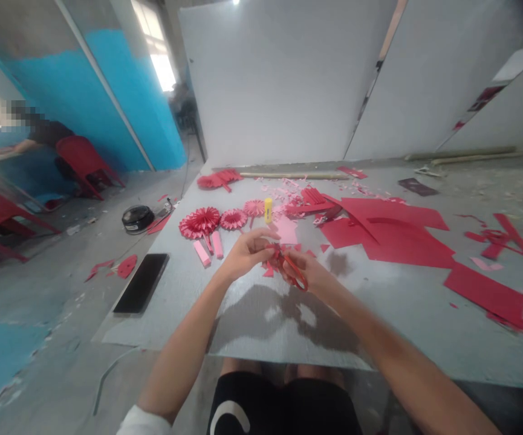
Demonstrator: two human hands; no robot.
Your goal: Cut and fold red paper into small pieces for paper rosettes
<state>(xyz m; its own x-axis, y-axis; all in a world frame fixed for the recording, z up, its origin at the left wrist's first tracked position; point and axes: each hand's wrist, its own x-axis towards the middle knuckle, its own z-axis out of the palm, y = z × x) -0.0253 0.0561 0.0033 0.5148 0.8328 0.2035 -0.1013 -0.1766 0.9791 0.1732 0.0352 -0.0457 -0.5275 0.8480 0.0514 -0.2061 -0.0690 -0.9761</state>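
My left hand [246, 252] is closed in a pinch on a small piece of red paper [274, 252] over the grey table [261, 326]. My right hand [309, 272] is closed round red-handled scissors [295, 273], whose blades meet the paper between the two hands. Small red scraps [268, 272] lie on the table just under my hands. Beyond them stand three pleated red paper rosettes [200, 222] and a yellow glue stick [268, 209].
Large red paper sheets [392, 232] cover the table's right half, with more strips [501, 237] at the far right. A black phone [141, 283] lies near the left edge. Two pink strips [209, 249] sit below the rosettes. A person sits by red chairs [84, 163] far left.
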